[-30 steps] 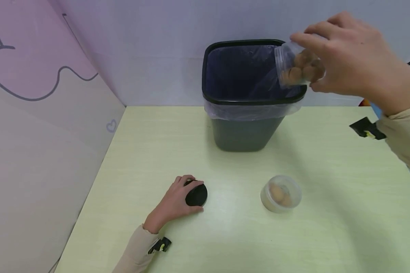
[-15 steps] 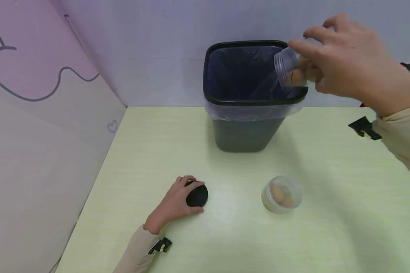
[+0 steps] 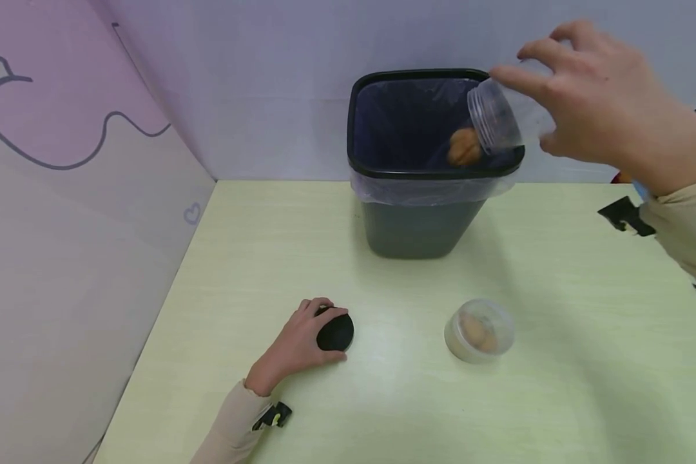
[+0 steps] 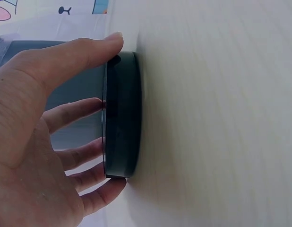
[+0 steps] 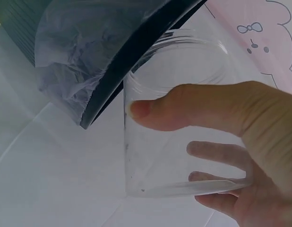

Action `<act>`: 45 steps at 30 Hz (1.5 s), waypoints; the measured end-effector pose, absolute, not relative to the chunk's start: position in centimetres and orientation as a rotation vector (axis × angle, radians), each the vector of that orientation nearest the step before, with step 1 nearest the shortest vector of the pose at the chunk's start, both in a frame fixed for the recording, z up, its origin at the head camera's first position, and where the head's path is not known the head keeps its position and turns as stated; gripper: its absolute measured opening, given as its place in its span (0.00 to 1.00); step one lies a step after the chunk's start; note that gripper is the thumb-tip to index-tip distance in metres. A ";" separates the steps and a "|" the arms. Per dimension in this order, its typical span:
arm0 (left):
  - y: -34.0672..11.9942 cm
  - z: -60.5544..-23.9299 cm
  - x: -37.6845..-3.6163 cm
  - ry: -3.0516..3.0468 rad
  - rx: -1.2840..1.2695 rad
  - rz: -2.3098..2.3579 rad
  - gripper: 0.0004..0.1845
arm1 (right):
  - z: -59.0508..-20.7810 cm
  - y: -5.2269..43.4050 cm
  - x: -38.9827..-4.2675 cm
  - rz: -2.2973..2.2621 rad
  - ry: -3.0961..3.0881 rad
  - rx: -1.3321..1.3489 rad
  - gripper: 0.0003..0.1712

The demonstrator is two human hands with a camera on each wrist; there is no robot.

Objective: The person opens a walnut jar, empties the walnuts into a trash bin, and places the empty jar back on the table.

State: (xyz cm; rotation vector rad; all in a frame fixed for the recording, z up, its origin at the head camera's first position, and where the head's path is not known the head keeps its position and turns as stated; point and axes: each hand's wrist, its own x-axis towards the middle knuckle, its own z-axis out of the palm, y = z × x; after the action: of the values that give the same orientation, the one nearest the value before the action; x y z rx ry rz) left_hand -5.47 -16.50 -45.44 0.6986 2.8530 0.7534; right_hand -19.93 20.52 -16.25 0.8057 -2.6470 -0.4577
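Observation:
My right hand (image 3: 597, 103) grips a clear plastic jar (image 5: 155, 161), tilted with its mouth over the right rim of the trash bin (image 3: 414, 229). Brown walnuts (image 3: 464, 147) are in mid-air just outside the mouth, above the bin's opening. In the right wrist view the jar looks empty, the thumb across its near side and the fingers behind it. Down on the table, my left hand (image 3: 296, 341) holds a round black lid (image 3: 335, 332); the left wrist view has the thumb and fingertips about the lid's edge (image 4: 122, 118).
A clear round tub (image 3: 479, 330) with a few light-brown round pieces stands on the pale table (image 3: 400, 412), to the right of the lid. A plastic liner (image 3: 429, 191) hangs over the bin's rim. Behind and to the left rise walls, the left one printed with drawings.
The walnuts that lay inside the tilted jar have come out of its mouth over the bin. My right hand has shifted only slightly, and the left hand stays on the lid.

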 end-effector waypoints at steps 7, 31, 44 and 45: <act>-16.5 -45.5 -5.6 2.868 0.718 0.752 0.37 | -16.0 20.4 -19.8 -0.399 -2.616 0.824 0.56; -16.4 -45.6 -5.8 2.862 0.696 0.748 0.37 | -15.9 20.0 -20.0 -0.400 -2.624 0.902 0.53; -16.4 -45.6 -5.9 2.874 0.692 0.743 0.37 | -15.1 19.8 -19.8 -0.243 -2.354 0.942 0.55; -16.4 -45.6 -5.9 2.875 0.695 0.743 0.37 | -15.1 19.8 -19.8 -0.269 -2.356 0.938 0.55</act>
State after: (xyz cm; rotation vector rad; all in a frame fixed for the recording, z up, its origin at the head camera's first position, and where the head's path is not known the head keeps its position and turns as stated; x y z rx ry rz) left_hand -5.87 -16.43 -45.58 0.6953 2.8749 0.7429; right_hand -19.83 19.80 -15.14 0.9376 -2.3564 -0.2693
